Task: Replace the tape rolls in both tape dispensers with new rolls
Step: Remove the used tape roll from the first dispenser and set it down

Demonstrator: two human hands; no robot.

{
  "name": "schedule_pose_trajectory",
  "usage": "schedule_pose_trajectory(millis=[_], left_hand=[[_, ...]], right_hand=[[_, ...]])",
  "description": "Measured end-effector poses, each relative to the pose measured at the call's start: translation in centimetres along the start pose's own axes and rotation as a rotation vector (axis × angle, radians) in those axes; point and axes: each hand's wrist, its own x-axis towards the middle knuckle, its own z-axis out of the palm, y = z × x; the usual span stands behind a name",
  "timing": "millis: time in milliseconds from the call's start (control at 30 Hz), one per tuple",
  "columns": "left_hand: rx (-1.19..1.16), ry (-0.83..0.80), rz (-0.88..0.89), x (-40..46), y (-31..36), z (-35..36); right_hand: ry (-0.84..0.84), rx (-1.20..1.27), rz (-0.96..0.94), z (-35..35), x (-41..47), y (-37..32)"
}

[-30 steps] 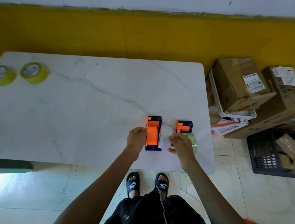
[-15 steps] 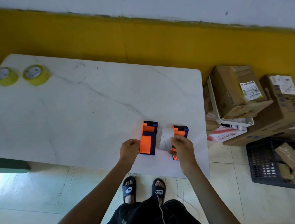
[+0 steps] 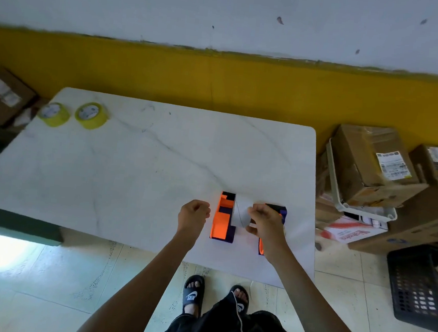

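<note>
White marble-patterned table (image 3: 138, 164) fills the centre of the frame, set against a yellow and pale wall. At lower centre right, the right hand (image 3: 267, 221) pinches a pale, whitish roll of tape (image 3: 241, 211) between thumb and fingers; the roll's edges blend into the tabletop and its core cannot be made out. Beneath this hand lies the right tape dispenser (image 3: 277, 210), mostly hidden by hand and wrist, with only its dark far end and an orange strip near the forearm visible. Just left of the roll sits the left tape dispenser (image 3: 222, 217), orange over purple, fully in view. The left hand (image 3: 194, 214) is curled closed just beside that dispenser; whether it touches it cannot be determined. Well apart, at the upper left of the table, two yellow tape rolls (image 3: 91, 115) lie flat side by side. Cardboard boxes (image 3: 371, 163) stack at the right of the frame, partly cut off, with a dark crate (image 3: 419, 286) below them.
</note>
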Motion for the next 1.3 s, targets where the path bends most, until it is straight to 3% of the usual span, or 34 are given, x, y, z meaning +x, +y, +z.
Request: schedule_pose_trajectory(millis=[200,467,633,800,1033,1300], left_hand=[[-0.048,0.075,0.068,-0.3,2.7,-2.5],[-0.075,0.184,0.161,0.9,5.1,-10.7],[-0.111,0.119,0.215,3.0,6.0,-15.8],[-0.119,-0.069,0.295,5.5,7.2,-21.6],[-0.073,-0.102,0.372,8.2,8.1,-30.2],[-0.099,-0.096,0.375,13.2,8.3,-35.4]], right_hand=[[-0.115,-0.047,-0.055,2.9,0.2,-2.3],[-0.227,-0.053,-0.104,11.4,0.2,-4.4],[-0.254,-0.092,-0.158,18.6,-0.7,-4.7],[-0.233,-0.088,-0.191,26.4,-1.7,-4.7],[-0.210,-0.057,-0.209,35.5,-3.5,-4.8],[-0.237,-0.071,-0.188,42.2,-1.7,-5.2]])
